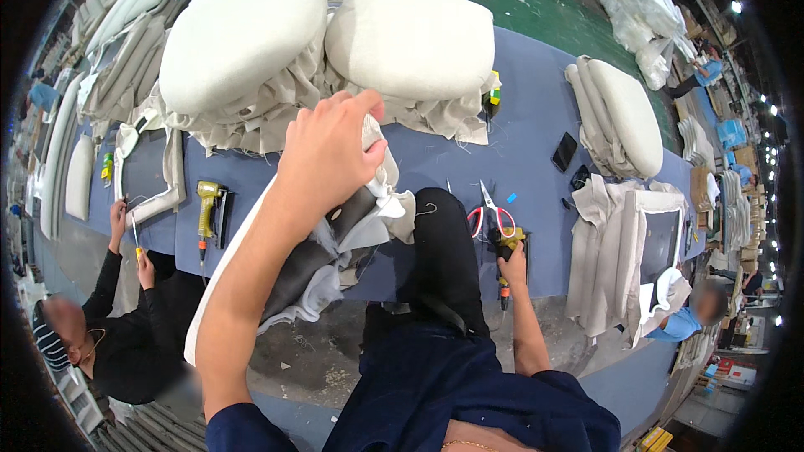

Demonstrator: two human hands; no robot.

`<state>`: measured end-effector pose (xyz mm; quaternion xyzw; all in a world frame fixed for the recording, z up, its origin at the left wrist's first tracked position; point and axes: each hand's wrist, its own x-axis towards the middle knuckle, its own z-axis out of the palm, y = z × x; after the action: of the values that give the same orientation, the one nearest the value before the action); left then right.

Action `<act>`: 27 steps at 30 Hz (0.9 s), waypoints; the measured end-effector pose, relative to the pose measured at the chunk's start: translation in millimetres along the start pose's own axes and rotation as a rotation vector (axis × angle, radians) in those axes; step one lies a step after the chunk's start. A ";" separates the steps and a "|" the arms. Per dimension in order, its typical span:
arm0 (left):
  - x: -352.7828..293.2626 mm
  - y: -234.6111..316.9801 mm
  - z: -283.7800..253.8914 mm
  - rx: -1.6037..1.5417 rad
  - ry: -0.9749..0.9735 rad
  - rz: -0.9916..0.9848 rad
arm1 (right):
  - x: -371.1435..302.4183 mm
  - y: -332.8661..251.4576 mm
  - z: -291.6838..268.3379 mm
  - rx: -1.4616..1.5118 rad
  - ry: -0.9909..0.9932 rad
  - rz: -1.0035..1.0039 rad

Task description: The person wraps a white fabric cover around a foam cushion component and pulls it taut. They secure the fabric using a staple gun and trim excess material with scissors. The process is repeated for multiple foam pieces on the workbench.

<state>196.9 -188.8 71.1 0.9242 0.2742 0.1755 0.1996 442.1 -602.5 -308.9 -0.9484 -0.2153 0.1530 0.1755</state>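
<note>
My left hand (331, 155) is closed over the top edge of an upholstered cushion (295, 289), which stands on its side with its dark underside and loose cream fabric edges turned toward my raised leg. My left forearm hides part of it. My right hand (512, 266) is wrapped round a yellow and black staple gun (512, 238) with an orange hose fitting, low at the table's near edge. Just beyond the gun lie scissors (488, 213) with red and white handles. My knee in black trousers (440, 243) rests against the table between both hands.
Two cream cushions (410, 38) with ruffled fabric sit at the far side of the blue table (536, 75). Another staple gun (209, 209) lies left. At right are a phone (565, 151), stacked covers (624, 117) and a frame (662, 243). A co-worker (109, 318) holds a yellow-handled tool at left.
</note>
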 end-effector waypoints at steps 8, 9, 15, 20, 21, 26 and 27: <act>6.4 -4.4 11.7 0.024 -0.015 -0.035 | 29.5 21.7 -30.4 -0.022 -0.190 0.056; 5.6 -7.4 10.8 0.038 0.003 -0.042 | 34.7 17.3 -48.3 0.021 -0.215 0.049; -1.3 -7.9 3.1 0.010 -0.018 -0.044 | 18.8 4.0 -132.7 0.028 0.134 -0.184; -3.6 -3.1 2.4 0.005 -0.015 -0.035 | 6.7 -22.4 -150.4 0.215 0.362 -0.046; -6.8 -7.0 1.9 0.016 0.004 -0.043 | 3.8 -60.1 -156.8 0.507 0.225 -0.038; -5.2 -1.1 0.0 0.044 -0.021 -0.066 | -41.6 -232.9 -193.9 1.173 -0.097 -0.126; -3.6 0.8 3.6 0.056 -0.011 -0.048 | -46.9 -254.5 -194.0 1.216 -0.115 -0.205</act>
<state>196.0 -192.4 67.6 0.9236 0.2997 0.1578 0.1795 382.4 -460.8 -24.4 -0.6432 -0.1886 0.2815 0.6866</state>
